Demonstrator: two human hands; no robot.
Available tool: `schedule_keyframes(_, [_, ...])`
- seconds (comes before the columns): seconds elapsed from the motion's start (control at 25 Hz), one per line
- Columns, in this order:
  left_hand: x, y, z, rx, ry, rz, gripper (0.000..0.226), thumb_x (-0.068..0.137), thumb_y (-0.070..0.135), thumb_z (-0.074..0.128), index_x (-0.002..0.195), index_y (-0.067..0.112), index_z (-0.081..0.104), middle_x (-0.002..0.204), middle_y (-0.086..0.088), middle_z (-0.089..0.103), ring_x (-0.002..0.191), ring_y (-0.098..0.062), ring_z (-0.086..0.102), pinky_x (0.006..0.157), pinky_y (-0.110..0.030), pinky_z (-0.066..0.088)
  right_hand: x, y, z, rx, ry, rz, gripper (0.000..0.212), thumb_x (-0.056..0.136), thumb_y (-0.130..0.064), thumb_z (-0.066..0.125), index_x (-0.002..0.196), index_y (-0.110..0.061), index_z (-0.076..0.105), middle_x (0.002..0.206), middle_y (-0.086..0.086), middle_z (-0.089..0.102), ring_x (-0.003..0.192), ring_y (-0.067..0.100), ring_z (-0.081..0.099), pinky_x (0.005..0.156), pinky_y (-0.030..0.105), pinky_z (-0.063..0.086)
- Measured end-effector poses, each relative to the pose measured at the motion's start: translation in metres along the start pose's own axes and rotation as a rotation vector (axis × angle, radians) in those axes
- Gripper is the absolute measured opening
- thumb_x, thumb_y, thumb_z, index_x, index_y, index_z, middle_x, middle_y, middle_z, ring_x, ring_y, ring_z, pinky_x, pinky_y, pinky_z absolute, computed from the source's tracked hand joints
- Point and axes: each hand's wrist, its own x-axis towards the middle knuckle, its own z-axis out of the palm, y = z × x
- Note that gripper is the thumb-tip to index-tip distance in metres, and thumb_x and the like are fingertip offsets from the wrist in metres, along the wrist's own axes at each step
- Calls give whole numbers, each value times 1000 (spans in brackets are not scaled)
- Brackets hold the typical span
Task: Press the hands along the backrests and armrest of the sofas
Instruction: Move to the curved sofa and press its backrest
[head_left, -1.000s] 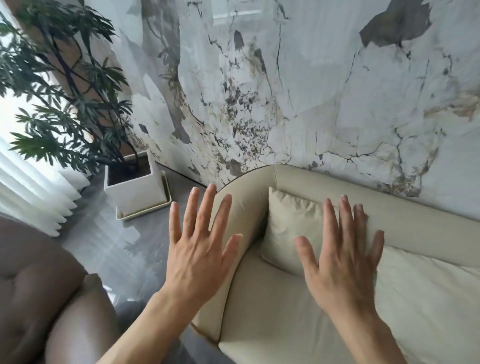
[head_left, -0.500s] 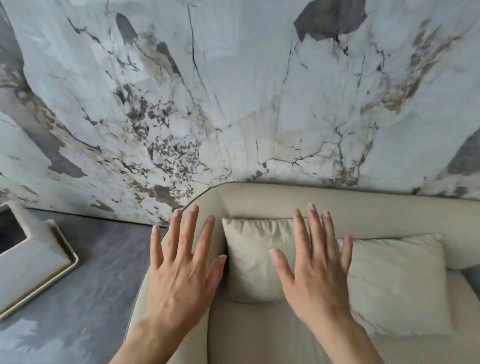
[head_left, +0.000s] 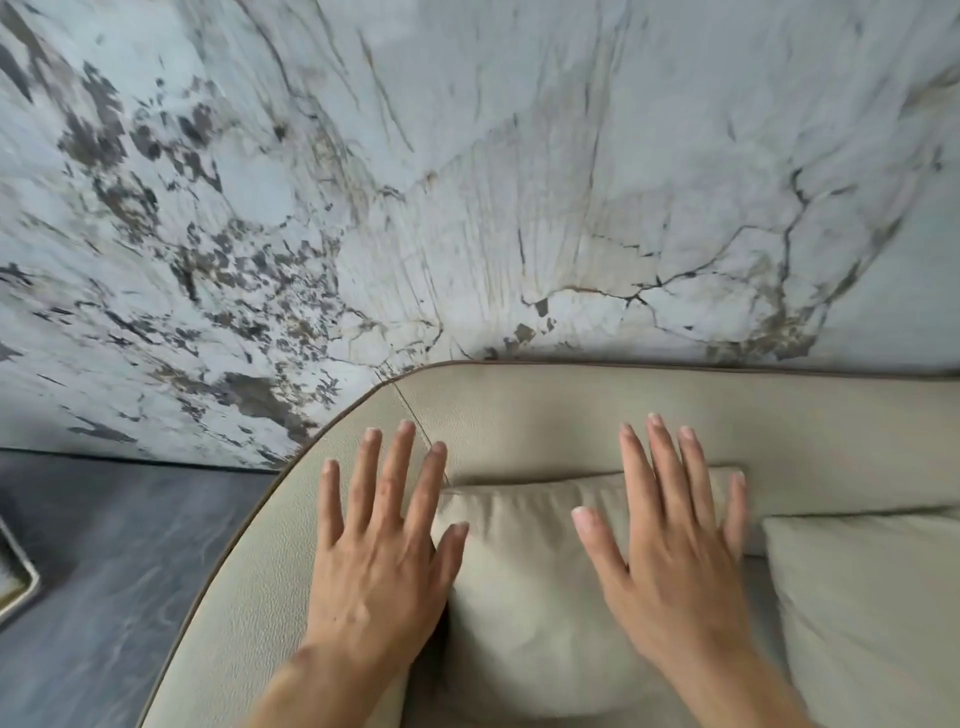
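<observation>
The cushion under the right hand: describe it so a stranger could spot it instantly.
Start at the beige sofa standing against the marble-patterned wall. In its rounded left corner, where armrest curves into backrest, leans the small cushion, with the left hand beside it and the right hand over it. Unlike the larger cushion to its right, it is tucked into the corner.

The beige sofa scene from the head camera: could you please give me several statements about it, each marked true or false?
1. Both hands, left hand and right hand, are open with fingers spread. True.
2. The sofa stands against a marbled wall. True.
3. The left hand grips a cushion. False: it is flat, over the curved corner of the sofa.
4. The sofa is dark brown. False: it is beige.
5. The right hand is over a cushion. True; whether it is touching is unclear.
</observation>
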Motion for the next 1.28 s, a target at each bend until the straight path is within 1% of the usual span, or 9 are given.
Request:
schedule_keyframes(0.12, [13,3,50,5,6,-12,63,93,50,38,146,17,43,158,-12,33,147,-32,24,113,-59,20,15,10,64,39,-3,-1,80,92,-65,11,145,-14,39,154,10,37,143,28,28,110,64,20])
schedule_keyframes(0.2, [30,-1,81,51,6,11,65,94,53,34,146,17,43,157,-13,35,147,-33,25,114,-58,18,30,14,101,33,-11,-8,79,90,-66,17,146,-14,38,154,9,36,144,28,27,111,63,18])
schedule_keyframes(0.28, [47,-3,108,82,-51,16,68,93,56,32,145,15,45,156,-14,36,146,-35,27,114,-58,16,43,18,133,33,-14,-15,76,88,-61,27,147,-15,37,155,8,33,144,28,25,112,62,17])
schedule_keyframes(0.4, [61,-6,138,91,-128,-1,71,92,59,29,150,18,39,159,-11,31,147,-32,24,116,-58,18,57,25,172,-1,-32,-45,75,88,-57,29,150,-16,29,159,8,24,146,28,19,114,60,17])
schedule_keyframes(0.48, [64,-9,150,105,-113,9,71,92,59,31,152,21,33,160,-8,29,148,-30,24,116,-60,21,62,26,191,-32,-5,-47,75,89,-57,30,152,-17,23,161,8,18,148,28,13,115,59,16])
schedule_keyframes(0.56, [66,-13,160,120,-102,20,71,92,59,30,154,23,29,161,-6,26,148,-29,24,117,-59,17,66,28,209,-45,25,-29,76,89,-57,31,153,-18,17,162,8,15,149,28,8,116,58,13])
schedule_keyframes(0.72, [71,-16,169,133,-76,39,71,92,59,32,154,23,28,162,-5,24,148,-29,23,118,-59,14,71,30,224,-49,70,-28,77,89,-57,32,154,-18,14,162,8,14,149,29,7,116,59,10])
schedule_keyframes(1.12, [120,-24,180,130,-80,59,70,92,57,33,153,23,30,161,-6,27,147,-30,26,116,-61,19,111,29,237,-34,82,23,77,89,-57,32,154,-20,12,162,7,12,149,29,7,116,58,8])
schedule_keyframes(1.28, [125,-28,186,116,-90,69,69,95,59,24,154,24,28,162,-4,24,148,-29,24,117,-60,17,118,28,242,-40,63,21,78,89,-57,32,153,-19,10,162,7,11,148,31,7,116,59,7])
